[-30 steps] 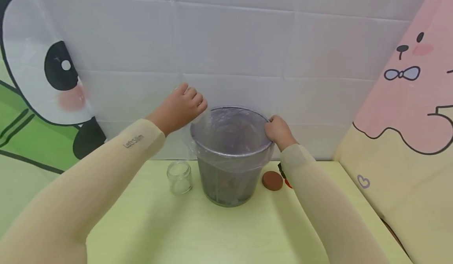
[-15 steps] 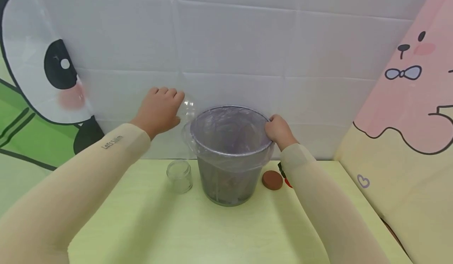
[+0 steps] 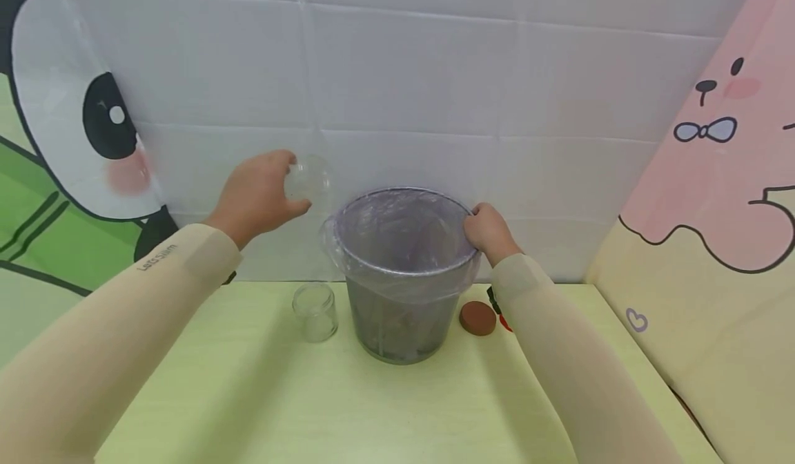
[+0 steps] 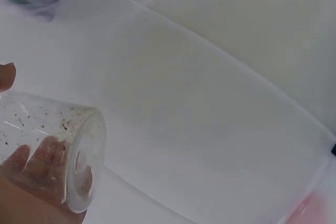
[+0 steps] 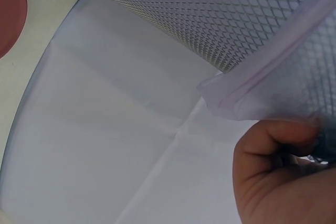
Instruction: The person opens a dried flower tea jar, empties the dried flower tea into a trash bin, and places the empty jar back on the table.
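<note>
While the right hand [image 3: 491, 233] grips the rim of the mesh bin [image 3: 402, 291] at its 3 o'clock edge, fingers curled over the clear liner bag [image 3: 404, 239], the left hand [image 3: 257, 198] holds a small glass jar [image 3: 306, 177] in the air at about 10 o'clock from the bin, near the white backdrop [image 3: 435, 70]. The rim grip seems meant to keep the light bin and its liner from shifting. The left fingers wrap the jar's body, tipping it on its side.

The left wrist view shows what the head view cannot: specks of dark residue clinging inside the jar [image 4: 50, 145]. The right wrist view shows the diamond mesh and the liner's folded edge [image 5: 262, 85] above the thumb [image 5: 273, 145].

On the tabletop [image 3: 348, 409], a second empty jar [image 3: 315, 311] stands at the bin's 9 o'clock, a brown lid [image 3: 477, 317] at 3 o'clock.
</note>
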The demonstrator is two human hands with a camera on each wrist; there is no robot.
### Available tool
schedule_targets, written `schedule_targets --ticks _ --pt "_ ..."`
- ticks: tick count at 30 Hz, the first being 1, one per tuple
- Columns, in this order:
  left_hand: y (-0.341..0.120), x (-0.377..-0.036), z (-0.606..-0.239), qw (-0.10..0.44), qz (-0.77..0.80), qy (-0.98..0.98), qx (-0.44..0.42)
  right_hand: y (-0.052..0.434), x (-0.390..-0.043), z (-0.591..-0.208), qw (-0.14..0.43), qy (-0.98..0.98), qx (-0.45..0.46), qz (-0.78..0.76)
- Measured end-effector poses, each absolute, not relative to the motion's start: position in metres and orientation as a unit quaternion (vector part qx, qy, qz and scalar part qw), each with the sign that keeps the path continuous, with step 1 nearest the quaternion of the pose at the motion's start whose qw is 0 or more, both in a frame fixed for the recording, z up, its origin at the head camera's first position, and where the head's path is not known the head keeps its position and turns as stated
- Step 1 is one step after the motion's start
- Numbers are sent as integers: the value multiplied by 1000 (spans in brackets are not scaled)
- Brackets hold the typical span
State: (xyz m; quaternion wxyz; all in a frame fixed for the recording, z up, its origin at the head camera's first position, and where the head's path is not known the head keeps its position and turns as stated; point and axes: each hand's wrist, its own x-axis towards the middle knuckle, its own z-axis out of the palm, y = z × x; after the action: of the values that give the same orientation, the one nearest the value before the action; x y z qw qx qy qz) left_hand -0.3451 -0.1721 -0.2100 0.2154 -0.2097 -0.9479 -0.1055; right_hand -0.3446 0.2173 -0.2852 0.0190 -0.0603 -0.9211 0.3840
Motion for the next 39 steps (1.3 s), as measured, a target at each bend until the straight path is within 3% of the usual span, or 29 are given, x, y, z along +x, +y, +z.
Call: schedule_targets --ticks 17,29,39 --pt "-200 -311 -241 183 -338 -911 -147 212 -345 -285 23 -921 -50 387" --pt "-227 -313 -274 145 -448 -874 -120 216 -342 -286 26 -921 -54 385" --pt "-237 -314 -288 148 -475 -861 -107 215 -343 -288 31 -921 -58 383"
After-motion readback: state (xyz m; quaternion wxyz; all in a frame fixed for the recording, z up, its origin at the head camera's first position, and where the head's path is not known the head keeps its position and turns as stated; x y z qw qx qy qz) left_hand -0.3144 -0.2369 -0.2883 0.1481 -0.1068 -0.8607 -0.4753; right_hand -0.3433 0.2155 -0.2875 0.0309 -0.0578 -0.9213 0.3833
